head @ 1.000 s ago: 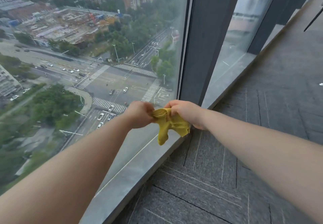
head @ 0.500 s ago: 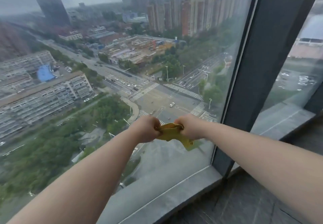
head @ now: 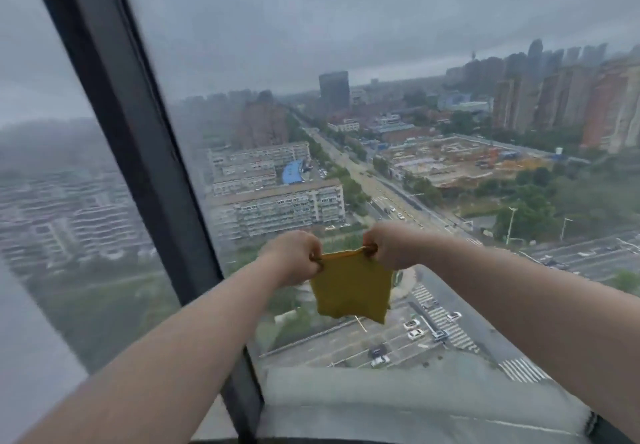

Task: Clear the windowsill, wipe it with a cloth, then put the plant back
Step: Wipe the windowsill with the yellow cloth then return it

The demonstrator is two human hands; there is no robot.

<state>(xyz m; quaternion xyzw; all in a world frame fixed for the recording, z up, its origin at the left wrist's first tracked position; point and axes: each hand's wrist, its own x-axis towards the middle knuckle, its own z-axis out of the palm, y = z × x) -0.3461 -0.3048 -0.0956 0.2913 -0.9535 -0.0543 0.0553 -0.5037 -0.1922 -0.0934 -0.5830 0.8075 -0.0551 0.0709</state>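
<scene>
A small yellow cloth [head: 351, 291] hangs spread out in the air in front of the window glass. My left hand [head: 294, 256] pinches its upper left corner and my right hand [head: 391, 244] pinches its upper right corner, so the top edge is pulled taut between them. The grey windowsill [head: 415, 405] runs along the bottom of the view, below the cloth. No plant is in view.
A dark window frame post [head: 138, 166] slants from the top left down to the bottom centre, between two glass panes. Beyond the glass lies a city far below with roads, buildings and a car park.
The view has swung up and left, so the frame post now stands on the left. My hands have pulled apart and the bunched cloth now hangs unfolded between them.
</scene>
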